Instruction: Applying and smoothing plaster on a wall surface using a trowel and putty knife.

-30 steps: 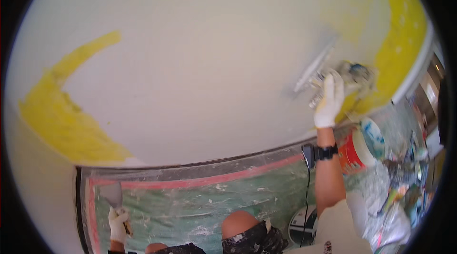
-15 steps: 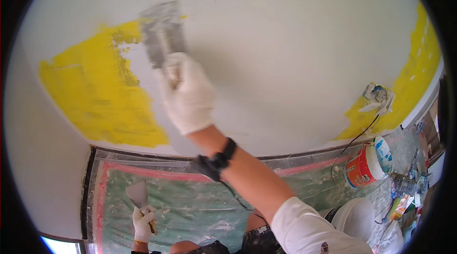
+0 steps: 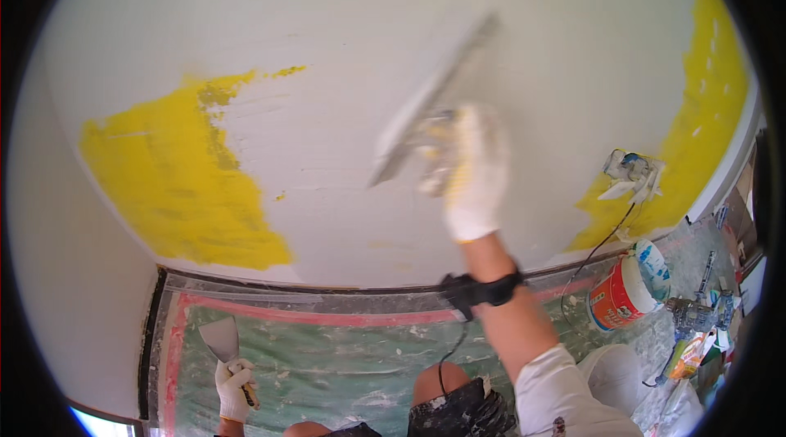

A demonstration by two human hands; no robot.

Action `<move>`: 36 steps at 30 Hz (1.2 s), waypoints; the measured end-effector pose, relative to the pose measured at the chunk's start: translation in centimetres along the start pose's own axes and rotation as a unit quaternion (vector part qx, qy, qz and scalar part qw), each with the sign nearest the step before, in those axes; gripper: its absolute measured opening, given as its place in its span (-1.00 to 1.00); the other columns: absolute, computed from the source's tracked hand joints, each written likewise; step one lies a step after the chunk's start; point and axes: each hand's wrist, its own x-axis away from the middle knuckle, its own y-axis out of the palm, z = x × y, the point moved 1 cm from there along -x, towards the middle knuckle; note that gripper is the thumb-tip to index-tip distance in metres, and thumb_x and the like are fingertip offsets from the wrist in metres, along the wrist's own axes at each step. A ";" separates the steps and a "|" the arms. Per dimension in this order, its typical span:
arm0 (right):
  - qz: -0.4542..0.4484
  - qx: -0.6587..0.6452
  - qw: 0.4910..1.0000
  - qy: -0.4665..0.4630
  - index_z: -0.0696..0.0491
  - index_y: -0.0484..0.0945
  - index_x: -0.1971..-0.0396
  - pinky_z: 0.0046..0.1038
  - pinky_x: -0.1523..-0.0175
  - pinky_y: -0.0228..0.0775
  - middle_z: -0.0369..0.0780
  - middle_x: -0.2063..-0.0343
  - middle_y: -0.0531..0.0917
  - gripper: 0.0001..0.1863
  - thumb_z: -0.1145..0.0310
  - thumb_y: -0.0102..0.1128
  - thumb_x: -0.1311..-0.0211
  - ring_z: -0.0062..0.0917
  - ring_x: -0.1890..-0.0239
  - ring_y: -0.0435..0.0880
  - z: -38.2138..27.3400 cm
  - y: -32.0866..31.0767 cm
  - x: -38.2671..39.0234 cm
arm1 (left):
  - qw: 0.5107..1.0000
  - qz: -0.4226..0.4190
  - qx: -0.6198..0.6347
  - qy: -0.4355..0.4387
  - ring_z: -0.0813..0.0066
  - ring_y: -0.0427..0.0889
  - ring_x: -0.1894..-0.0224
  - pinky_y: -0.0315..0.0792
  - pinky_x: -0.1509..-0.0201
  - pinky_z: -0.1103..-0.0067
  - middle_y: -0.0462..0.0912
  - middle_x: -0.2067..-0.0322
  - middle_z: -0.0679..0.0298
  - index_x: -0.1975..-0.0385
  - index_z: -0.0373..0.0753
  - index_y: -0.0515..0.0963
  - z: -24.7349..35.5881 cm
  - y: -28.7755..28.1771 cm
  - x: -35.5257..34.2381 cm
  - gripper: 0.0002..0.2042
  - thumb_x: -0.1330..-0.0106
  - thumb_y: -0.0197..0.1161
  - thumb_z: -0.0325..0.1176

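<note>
My right hand point(image 3: 477, 163), in a white knit glove, is closed round the handle of a wide plastering trowel point(image 3: 430, 105). The trowel is smeared by motion and tilted against the pale wall point(image 3: 344, 134), its blade seen nearly edge-on. Whether the whole blade touches the wall I cannot tell. Low at the left, my gloved left hand point(image 3: 233, 388) grips a putty knife point(image 3: 221, 339) by its handle, its flat blade pointing up. A yellow patch point(image 3: 176, 183) with a ragged right edge covers the wall's left part.
More yellow point(image 3: 704, 109) runs up the wall's right side, by a socket box point(image 3: 630, 173) with a hanging cable. A red and white bucket point(image 3: 618, 298), a white bucket point(image 3: 612, 375) and a power drill point(image 3: 696, 314) stand at right. Green sheeting point(image 3: 327, 355) covers the floor.
My right hand has swept the trowel rightward across the wall, away from the yellow patch, and the blade has turned from face-on to nearly edge-on. My left hand has shifted only slightly.
</note>
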 end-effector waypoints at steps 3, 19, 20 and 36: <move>0.059 0.062 0.993 -0.086 0.10 0.55 -0.04 -0.49 0.21 0.70 -0.20 0.16 0.65 -0.74 0.24 0.18 -0.58 -0.54 0.21 0.75 -3.7 -7.4 -4.9 | 1.000 -0.014 -0.005 0.004 0.46 0.53 0.55 0.46 0.45 0.57 0.55 0.43 0.21 0.20 -0.36 0.46 -1.5 1.6 -1.9 -0.76 -0.10 0.21 -0.63; -0.079 0.434 0.837 -0.323 -0.03 0.56 0.15 -0.13 0.21 0.57 -0.13 0.33 0.69 -0.76 0.14 0.30 -0.43 -0.15 0.34 0.73 7.5 15.1 0.5 | 0.998 -0.065 0.020 -0.011 0.57 0.52 0.50 0.59 0.42 0.54 0.56 0.34 0.28 0.12 -0.31 0.47 -3.0 2.2 -3.7 -0.75 -0.19 0.17 -0.65; -0.103 0.437 0.823 -0.347 -0.03 0.54 0.16 -0.09 0.22 0.56 -0.14 0.32 0.68 -0.76 0.12 0.28 -0.42 -0.13 0.34 0.72 9.4 17.5 1.6 | 0.997 -0.057 0.040 -0.012 0.57 0.53 0.50 0.62 0.41 0.52 0.56 0.35 0.29 0.13 -0.32 0.47 -2.8 1.7 -3.4 -0.75 -0.20 0.17 -0.65; -0.041 0.150 0.980 0.120 -0.03 0.45 -0.20 -0.70 0.59 0.47 -0.24 0.19 0.75 -0.69 0.26 0.20 -0.58 -0.70 0.46 0.69 9.0 -6.7 7.6 | 1.000 0.001 0.020 0.013 0.53 0.51 0.52 0.46 0.43 0.59 0.57 0.40 0.24 0.27 -0.29 0.47 -4.1 -5.1 1.2 -0.86 -0.19 0.23 -0.57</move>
